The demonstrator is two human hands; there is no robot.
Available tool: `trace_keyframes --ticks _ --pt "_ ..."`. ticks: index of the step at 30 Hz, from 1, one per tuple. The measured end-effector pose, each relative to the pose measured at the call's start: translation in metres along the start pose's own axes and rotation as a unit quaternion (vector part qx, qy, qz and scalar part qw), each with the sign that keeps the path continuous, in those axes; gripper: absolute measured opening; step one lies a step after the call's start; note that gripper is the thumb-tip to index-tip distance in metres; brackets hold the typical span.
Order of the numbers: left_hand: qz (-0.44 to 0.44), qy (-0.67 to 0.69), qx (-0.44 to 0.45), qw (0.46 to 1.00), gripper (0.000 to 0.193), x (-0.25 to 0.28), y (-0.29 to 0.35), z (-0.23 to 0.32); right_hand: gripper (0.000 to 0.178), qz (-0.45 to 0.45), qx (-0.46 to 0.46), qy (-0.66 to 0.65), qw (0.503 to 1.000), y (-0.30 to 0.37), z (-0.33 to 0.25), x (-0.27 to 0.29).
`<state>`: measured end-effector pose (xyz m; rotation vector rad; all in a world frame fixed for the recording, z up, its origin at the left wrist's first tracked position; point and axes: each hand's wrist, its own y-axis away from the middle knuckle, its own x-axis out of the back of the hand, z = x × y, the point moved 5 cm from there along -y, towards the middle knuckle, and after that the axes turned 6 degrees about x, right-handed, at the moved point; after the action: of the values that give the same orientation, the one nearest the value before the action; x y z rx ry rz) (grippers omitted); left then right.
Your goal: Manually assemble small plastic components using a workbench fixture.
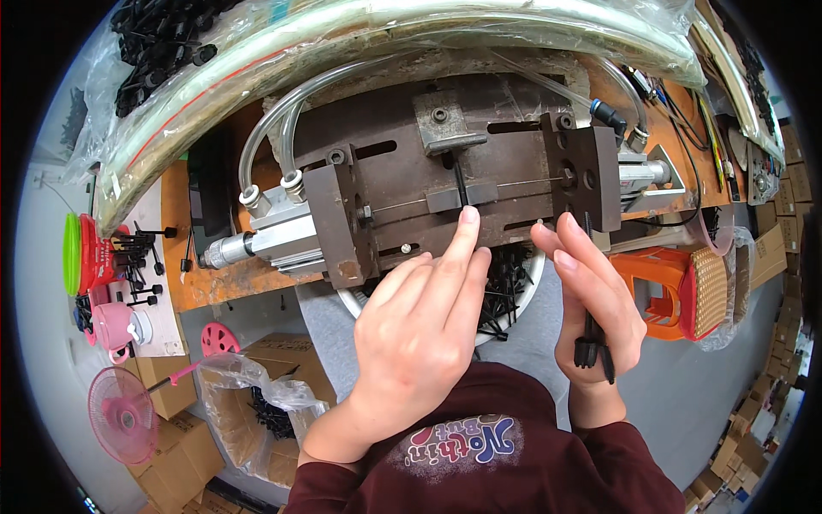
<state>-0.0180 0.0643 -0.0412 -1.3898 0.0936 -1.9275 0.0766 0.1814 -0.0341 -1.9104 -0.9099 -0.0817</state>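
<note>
A slim black rod (pixel 461 176) points toward me at the middle of a dark metal fixture (pixel 390 176). Its far end meets a metal bracket (pixel 445 128), and it crosses a small grey block (pixel 441 201). My left hand (pixel 415 313) has its index finger stretched to the rod's near end, fingers extended and holding nothing. Beside the fixture's right end, my right hand (pixel 608 313) is curled around several black plastic rods (pixel 588 349) with toothed heads. Its palm side and part of the rods are hidden. Below the fixture, a white tub (pixel 539 270) of similar black parts shows between my hands.
Pneumatic cylinders flank the fixture, left (pixel 287 244) and right (pixel 638 176), with clear hoses (pixel 265 141). A plastic-wrapped roll (pixel 385 26) curves behind. An orange stool (pixel 659 287) stands right; a pink fan (pixel 124 415) and a lined carton (pixel 244 411) are lower left.
</note>
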Motion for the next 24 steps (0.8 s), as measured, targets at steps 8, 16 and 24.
trace_keyframes --ticks 8,16,24 --pt "-0.036 -0.019 0.019 0.999 0.028 0.006 -0.009 0.001 0.026 0.012 0.001 -0.001 1.0 0.005 0.004 0.002" --pt "-0.044 0.313 0.08 0.945 0.033 0.02 0.004 0.008 0.036 -0.03 -0.007 -0.002 1.0 0.006 0.0 -0.006" --pt "-0.037 0.39 0.057 0.918 0.037 0.023 0.005 0.017 0.038 -0.084 -0.007 -0.044 0.995 0.004 -0.007 -0.016"
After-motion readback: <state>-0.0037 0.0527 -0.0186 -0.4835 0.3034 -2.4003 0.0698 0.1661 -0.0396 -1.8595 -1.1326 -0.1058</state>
